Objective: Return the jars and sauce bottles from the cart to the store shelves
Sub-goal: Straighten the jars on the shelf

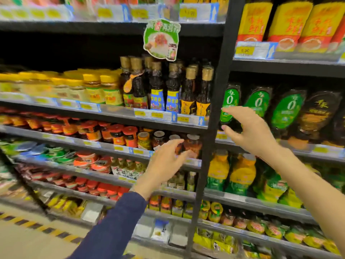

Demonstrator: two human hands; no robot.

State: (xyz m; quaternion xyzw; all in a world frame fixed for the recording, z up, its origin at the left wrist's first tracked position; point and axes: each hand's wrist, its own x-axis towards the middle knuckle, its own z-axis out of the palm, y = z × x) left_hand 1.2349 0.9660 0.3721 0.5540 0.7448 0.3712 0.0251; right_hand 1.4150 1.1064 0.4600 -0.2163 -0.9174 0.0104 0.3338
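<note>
Both my hands are raised in front of store shelves and hold nothing. My left hand, in a dark blue sleeve, has its fingers spread just in front of a clear jar with reddish contents at the right end of a shelf of jars. My right hand is open beside a black upright post, its fingers near a green-labelled dark pouch. Dark sauce bottles with gold caps stand on the shelf above the jars. The cart is out of view.
Yellow-lidded jars fill the left of the bottle shelf, red-lidded jars the shelf below. Green and black pouches and yellow bottles sit in the right bay. A green promo tag hangs overhead. Floor with hazard stripes lies at lower left.
</note>
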